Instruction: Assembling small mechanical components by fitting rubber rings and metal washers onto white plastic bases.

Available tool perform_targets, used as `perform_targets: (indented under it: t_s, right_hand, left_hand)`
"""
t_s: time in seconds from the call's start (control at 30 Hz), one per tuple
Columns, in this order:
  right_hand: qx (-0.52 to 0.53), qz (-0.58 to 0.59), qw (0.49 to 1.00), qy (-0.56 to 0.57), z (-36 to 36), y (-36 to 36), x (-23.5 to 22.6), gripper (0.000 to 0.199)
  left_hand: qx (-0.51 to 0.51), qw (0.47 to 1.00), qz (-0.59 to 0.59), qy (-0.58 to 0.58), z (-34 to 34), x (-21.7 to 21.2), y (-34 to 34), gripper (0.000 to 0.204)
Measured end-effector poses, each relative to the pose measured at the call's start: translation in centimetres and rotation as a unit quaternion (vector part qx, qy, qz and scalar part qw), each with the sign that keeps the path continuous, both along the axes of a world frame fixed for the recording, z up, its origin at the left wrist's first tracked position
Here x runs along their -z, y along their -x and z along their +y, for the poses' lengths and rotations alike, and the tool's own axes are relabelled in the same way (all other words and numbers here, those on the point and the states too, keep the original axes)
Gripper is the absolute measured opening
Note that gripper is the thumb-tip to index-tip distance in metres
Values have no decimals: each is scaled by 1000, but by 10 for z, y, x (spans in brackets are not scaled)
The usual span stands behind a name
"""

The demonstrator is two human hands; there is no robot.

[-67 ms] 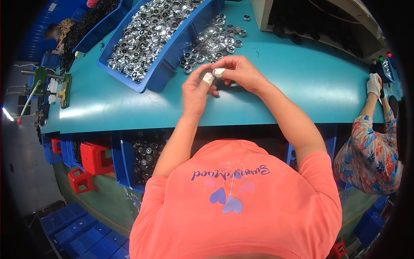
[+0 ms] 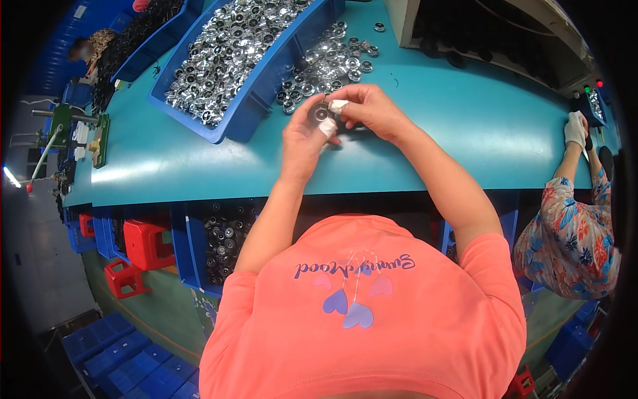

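Note:
My left hand (image 2: pixel 304 135) and my right hand (image 2: pixel 367 108) meet above the teal table (image 2: pixel 199 166), both pinching one small shiny round metal part (image 2: pixel 323 113) between taped fingertips. Just beyond the hands lies a loose heap of the same silver ring parts (image 2: pixel 325 63) on the table top. A long blue bin (image 2: pixel 252 100) filled with several more shiny parts stands to the left of that heap.
A second blue bin with dark parts (image 2: pixel 139 46) sits at the far left. A beige machine housing (image 2: pixel 492 33) stands at the back right. A co-worker in a flowered sleeve and white glove (image 2: pixel 573 130) works at the right. Red stools (image 2: pixel 143 246) and blue crates lie under the table.

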State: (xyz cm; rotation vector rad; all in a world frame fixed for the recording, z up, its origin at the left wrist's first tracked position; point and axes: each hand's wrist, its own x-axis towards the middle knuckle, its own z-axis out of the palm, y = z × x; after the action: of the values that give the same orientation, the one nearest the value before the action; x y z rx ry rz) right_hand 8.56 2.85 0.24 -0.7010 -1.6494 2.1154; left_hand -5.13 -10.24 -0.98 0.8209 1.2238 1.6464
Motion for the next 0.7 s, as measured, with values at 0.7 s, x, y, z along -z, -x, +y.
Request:
perform_targets:
  t_s: [0.7]
  right_hand:
    - [10,-29,999,15,-8,2,1,21]
  left_hand:
    - [-47,983,177,5,0,0,-15,45]
